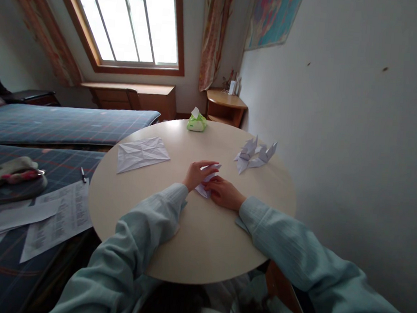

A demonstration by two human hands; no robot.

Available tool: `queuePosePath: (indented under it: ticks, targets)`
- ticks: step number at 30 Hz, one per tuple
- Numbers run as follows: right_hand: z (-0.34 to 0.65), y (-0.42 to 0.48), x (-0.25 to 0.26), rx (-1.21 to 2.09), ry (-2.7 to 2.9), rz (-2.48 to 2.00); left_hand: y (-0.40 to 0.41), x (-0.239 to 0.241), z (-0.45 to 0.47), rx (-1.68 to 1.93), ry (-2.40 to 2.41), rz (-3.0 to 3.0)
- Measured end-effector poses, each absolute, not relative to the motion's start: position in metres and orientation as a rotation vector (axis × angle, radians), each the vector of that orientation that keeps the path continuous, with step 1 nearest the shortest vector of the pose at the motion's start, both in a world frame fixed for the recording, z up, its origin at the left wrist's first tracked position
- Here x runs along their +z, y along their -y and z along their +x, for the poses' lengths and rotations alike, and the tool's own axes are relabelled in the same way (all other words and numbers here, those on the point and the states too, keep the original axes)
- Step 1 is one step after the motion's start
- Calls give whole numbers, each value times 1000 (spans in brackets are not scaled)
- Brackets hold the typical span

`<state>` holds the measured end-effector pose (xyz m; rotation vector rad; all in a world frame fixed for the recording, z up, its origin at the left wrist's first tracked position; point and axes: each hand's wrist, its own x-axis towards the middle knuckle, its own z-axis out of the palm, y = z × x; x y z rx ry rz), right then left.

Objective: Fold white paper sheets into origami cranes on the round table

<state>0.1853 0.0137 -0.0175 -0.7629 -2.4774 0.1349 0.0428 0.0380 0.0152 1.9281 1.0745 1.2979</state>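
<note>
Both of my hands rest on a small piece of folded white paper [209, 176] in the middle of the round beige table [193, 243]. My left hand [198, 173] presses its fingers on the paper's upper left part. From the right, my right hand [224, 192] holds the paper down and covers part of it. Two finished folded white paper figures [254, 154] stand on the table to the far right. A creased, unfolded white sheet [141, 153] lies flat at the table's left.
A green tissue pack [197, 122] sits at the table's far edge. Beds with plaid covers [61, 121] lie to the left, with printed papers [57, 216], a pen [83, 175] and a pouch [8, 173] on the nearer one. A white wall [359, 140] stands close on the right.
</note>
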Motion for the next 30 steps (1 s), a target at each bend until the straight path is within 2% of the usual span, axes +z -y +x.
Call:
queuePosePath:
  ticks: [5, 14, 20, 24, 30]
  targets:
    - [184, -11, -15, 174, 2479, -802, -39, 15, 43, 1318, -1262, 1816]
    - [183, -12, -16, 168, 2494, -785, -43, 11, 40, 1368, -1275, 1854]
    - [184, -11, -15, 163, 2504, -769, -46, -9, 8, 1124, -1171, 2198]
    - [186, -12, -14, 169, 2516, -788, -47, -24, -13, 994, -1419, 2184]
    - [188, -14, -17, 170, 2523, -775, -46, -18, -9, 910, -1560, 2238]
